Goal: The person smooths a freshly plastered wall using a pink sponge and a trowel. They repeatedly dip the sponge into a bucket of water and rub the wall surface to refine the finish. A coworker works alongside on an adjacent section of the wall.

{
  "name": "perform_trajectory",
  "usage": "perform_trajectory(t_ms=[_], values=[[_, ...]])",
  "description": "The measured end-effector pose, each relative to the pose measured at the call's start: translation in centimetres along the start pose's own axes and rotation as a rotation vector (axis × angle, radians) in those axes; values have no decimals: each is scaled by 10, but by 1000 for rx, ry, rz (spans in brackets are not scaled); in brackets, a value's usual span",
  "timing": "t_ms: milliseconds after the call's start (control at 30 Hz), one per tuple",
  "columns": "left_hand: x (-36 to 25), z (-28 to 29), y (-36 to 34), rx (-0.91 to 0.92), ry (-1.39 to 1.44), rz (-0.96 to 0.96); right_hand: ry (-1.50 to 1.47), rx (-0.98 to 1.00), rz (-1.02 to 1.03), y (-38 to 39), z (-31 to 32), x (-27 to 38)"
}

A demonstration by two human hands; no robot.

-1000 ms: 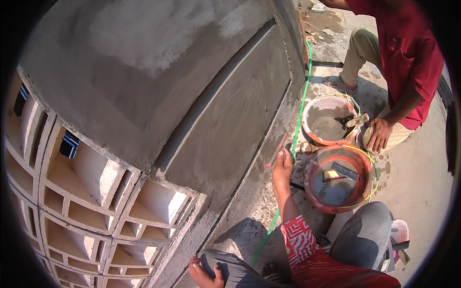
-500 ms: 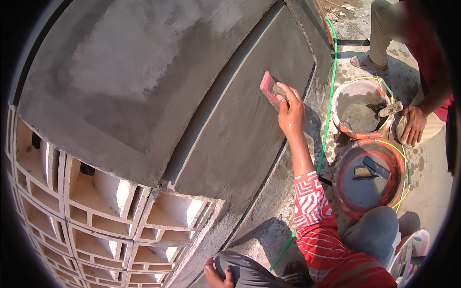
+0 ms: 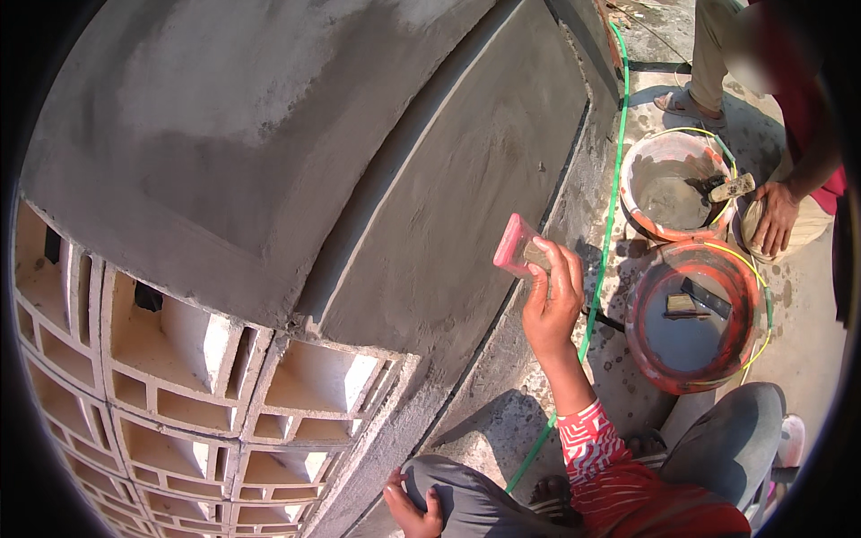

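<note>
red sleeve (image 3: 628, 493) – white maze-like pattern (image 3: 589, 441) at its end, grey trousers (image 3: 471, 491), bare hands (image 3: 553, 309)

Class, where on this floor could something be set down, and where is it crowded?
Bare floor lies right of the lower bucket, between the wearer's right knee and the co-worker's leg. Crowded: around the upper bucket, hemmed by the hose, the lower bucket and the co-worker's hand.

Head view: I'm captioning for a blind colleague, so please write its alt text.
A person's right hand holds a pink hand tool by a grey plastered panel; the left hand rests at their knee. At right, two orange buckets stand beside a co-worker in red.
</note>
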State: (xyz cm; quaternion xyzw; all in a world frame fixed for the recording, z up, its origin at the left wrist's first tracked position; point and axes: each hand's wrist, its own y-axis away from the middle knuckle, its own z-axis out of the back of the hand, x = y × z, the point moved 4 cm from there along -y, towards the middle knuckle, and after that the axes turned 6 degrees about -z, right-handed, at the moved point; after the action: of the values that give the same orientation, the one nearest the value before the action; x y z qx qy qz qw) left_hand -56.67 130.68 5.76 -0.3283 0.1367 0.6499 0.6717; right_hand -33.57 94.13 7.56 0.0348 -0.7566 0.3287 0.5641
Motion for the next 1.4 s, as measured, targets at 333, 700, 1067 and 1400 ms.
perform_trajectory(t_ms=[333,700,1067,1400], values=[[9,-8,-10,132,0,-43,13,127,50,-20,-47,-11],[-21,-3,-20,123,-165,-61,202,-101,24,-58,-2,-61],[-21,-6,-30,165,-275,-40,12,206,-126,179,-39,-1],[-9,-3,-25,133,-194,-57,61,-156,-102,-66,-60,-84]])
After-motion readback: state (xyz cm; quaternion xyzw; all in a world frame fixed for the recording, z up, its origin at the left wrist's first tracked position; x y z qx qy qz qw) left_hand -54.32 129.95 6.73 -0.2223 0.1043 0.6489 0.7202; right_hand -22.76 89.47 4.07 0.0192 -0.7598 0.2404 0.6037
